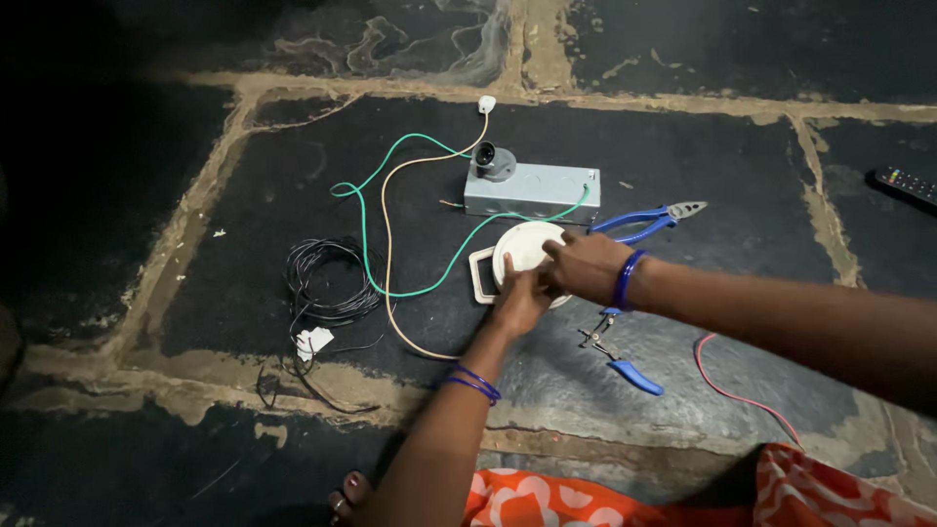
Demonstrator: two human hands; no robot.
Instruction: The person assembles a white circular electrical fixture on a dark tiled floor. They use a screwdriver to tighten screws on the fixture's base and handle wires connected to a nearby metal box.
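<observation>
Both hands meet on a round white plastic disc that lies on the dark stone floor. My left hand grips its near edge from below, thumb up on the disc. My right hand, with a blue bangle at the wrist, holds the disc's right side. A white rectangular frame piece lies against the disc's left edge. Just behind stands a grey metal box with a grey round fitting on its left end.
A green wire and a tan wire run from the box. A black wire coil lies left. Blue-handled pliers and another blue-handled tool lie right, beside a red wire. A remote rests far right.
</observation>
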